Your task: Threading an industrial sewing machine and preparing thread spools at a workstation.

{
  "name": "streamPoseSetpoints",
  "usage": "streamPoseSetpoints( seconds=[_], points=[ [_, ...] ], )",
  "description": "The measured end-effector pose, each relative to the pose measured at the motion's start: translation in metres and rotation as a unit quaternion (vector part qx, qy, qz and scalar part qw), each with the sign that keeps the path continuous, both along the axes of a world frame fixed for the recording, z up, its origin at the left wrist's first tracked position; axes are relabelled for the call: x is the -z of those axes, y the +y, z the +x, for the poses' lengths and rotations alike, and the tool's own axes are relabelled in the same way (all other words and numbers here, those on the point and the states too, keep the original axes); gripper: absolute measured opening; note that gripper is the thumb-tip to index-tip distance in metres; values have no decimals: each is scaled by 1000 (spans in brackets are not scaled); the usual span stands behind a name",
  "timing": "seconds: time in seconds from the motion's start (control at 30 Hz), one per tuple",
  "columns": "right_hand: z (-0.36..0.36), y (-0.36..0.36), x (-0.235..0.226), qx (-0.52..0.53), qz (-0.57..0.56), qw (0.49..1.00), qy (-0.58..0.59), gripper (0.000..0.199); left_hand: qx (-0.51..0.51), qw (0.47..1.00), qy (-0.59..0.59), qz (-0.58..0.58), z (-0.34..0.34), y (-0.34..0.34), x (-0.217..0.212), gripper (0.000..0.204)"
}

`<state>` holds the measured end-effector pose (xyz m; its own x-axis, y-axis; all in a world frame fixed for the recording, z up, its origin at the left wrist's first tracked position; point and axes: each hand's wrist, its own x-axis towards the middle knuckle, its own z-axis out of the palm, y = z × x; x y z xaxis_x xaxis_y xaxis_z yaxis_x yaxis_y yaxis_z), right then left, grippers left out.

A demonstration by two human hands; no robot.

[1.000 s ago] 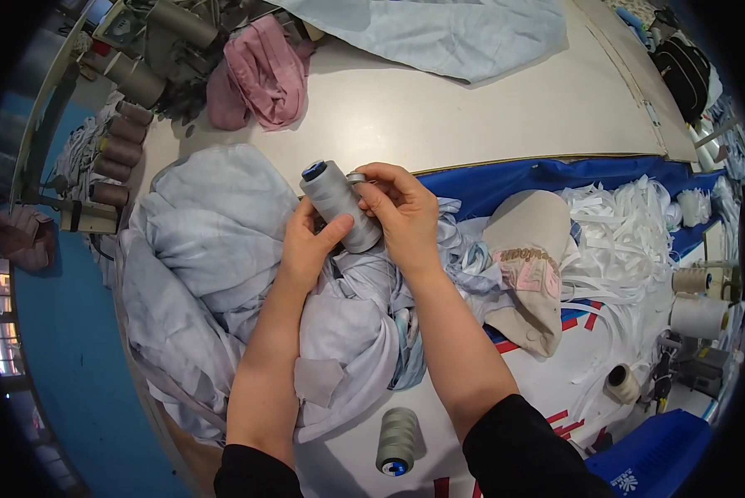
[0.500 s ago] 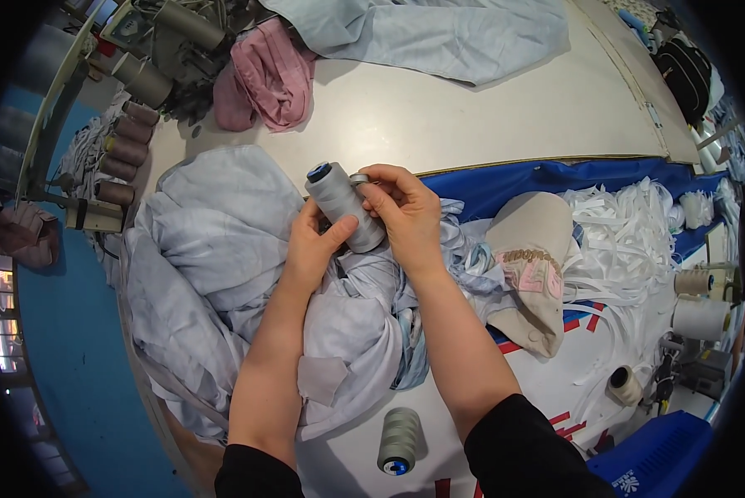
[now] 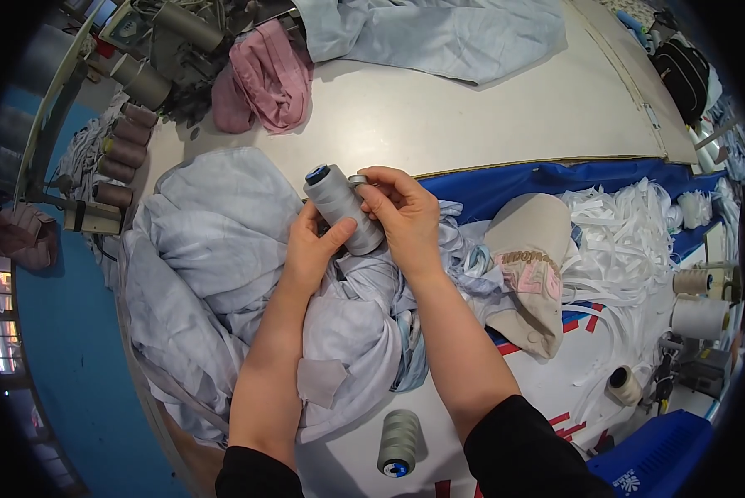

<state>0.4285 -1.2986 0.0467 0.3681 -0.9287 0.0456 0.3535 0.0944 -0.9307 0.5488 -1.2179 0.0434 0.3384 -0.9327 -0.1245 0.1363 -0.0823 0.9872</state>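
My left hand (image 3: 313, 249) is wrapped round a tilted cone of light grey thread (image 3: 343, 209), its dark blue core end pointing up and left. Pinched between the thumb and fingers of my right hand (image 3: 406, 212) is a small metal bobbin (image 3: 357, 180), right beside the upper part of the cone. Part of the bobbin is hidden by my fingers. Under both hands lies a heap of pale grey-blue fabric (image 3: 223, 224). A second cone of thread, greenish grey (image 3: 401, 438), lies on the white table between my forearms.
A beige cap (image 3: 532, 274) and a pile of white strips (image 3: 622, 241) lie on the right. Pink fabric (image 3: 269, 79) sits at the far left, near a machine with brown thread cones (image 3: 126, 151). Pale blue fabric (image 3: 447, 37) covers the far table. A blue machine part (image 3: 655, 456) is at lower right.
Almost nothing differs. Both hands keep their hold on the thread cone and the bobbin, and the view has shifted very slightly.
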Motion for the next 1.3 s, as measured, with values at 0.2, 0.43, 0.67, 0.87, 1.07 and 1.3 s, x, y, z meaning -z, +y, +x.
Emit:
streamPoseSetpoints(
  seconds=[0.2,0.43,0.67,0.87,1.07,1.3],
  points=[
    [3,2,1,0,8,1000,-14,16,-3,1000,3,-5,1,2,0,51],
    [-1,-1,17,2,-41,999,9,13,-6,1000,1,17,3,0,-6,43],
    [1,-4,12,-3,-12,1000,28,9,-21,1000,-12,10,0,-1,-3,42],
    [0,-5,10,-6,-13,1000,12,9,-15,1000,-11,-8,-2,-3,-6,47],
    [3,-2,9,8,-14,1000,15,10,-25,1000,12,-4,0,0,-4,48],
    [2,-1,5,10,-15,999,30,9,-25,1000,12,-10,-1,-2,-3,46]
  ],
)
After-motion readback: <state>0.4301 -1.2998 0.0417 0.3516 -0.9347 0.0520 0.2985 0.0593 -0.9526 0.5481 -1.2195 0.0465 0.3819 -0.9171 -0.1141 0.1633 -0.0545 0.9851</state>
